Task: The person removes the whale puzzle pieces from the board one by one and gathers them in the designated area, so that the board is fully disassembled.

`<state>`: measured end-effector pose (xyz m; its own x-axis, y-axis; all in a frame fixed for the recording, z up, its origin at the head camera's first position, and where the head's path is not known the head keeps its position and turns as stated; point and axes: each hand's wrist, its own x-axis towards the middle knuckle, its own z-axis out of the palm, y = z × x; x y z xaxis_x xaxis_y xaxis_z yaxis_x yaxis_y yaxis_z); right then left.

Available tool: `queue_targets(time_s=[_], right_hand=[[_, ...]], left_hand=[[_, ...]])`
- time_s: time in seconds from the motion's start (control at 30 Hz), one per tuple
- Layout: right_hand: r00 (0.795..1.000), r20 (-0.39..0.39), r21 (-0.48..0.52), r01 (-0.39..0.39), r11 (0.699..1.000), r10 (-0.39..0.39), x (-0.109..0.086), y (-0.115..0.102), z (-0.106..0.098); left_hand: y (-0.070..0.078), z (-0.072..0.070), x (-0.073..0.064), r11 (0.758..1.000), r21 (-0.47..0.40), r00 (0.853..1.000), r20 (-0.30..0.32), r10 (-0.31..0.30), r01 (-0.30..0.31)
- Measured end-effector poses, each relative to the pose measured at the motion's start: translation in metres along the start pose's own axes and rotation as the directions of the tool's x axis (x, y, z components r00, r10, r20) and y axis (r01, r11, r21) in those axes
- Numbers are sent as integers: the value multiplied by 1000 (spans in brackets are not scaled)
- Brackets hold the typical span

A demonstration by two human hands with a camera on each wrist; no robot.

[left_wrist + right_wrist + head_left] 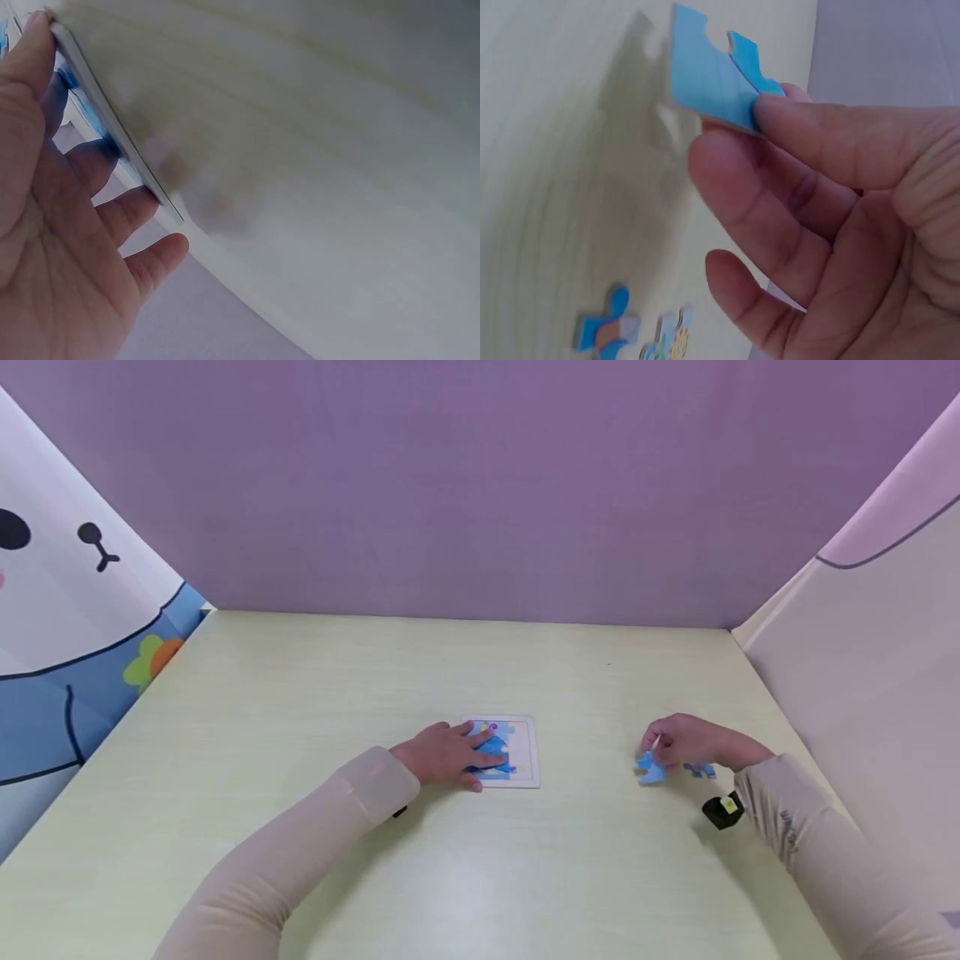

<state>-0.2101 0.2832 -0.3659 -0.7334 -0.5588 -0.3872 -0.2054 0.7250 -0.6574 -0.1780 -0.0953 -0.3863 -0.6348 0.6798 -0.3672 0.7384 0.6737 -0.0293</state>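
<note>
My left hand [446, 755] rests with fingers spread over the left side of a small white-framed jigsaw board [533, 760]. Blue picture pieces sit inside the frame, partly hidden by those fingers; its right part shows pale. In the left wrist view, fingertips touch the edge of the board [112, 124]. Farther right, my right hand [686, 739] pinches a blue puzzle piece [709, 71] between thumb and fingers, tilted above the table. Beneath that hand lie loose pieces, one blue and brown [609, 328] and another with a yellow patterned part [673, 339].
The pale table [465, 868] meets a purple wall [480, 493] at the back. Printed fabric panels stand left [75, 610] and right [885, 677]. A small black device [723, 811] sits at the right wrist.
</note>
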Motion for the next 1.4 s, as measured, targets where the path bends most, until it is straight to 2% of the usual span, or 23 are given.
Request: queue_targets(time_s=[0.13,0.47,0.83,1.27,1.4], right_hand=[[999,24,20,-33,999,33,-5,5,-3],[997,71,16,-35,999,34,-18,18,-4],[988,155,-9,-28,1000,29,-28,33,-11],[990,132,-22,-38,999,41,-45,47,-9],[990,119,-15,-73,997,74,-47,51,-7]], left_hand=[[0,1,0,1000,7,1000,4,-2,2],[-2,1,1,999,33,1000,4,-3,3],[-1,0,-2,1000,-5,1000,7,1,-1],[-1,-2,-3,1000,13,1000,-3,7,-7],[-1,-1,-4,1000,7,1000,8,10,-10]])
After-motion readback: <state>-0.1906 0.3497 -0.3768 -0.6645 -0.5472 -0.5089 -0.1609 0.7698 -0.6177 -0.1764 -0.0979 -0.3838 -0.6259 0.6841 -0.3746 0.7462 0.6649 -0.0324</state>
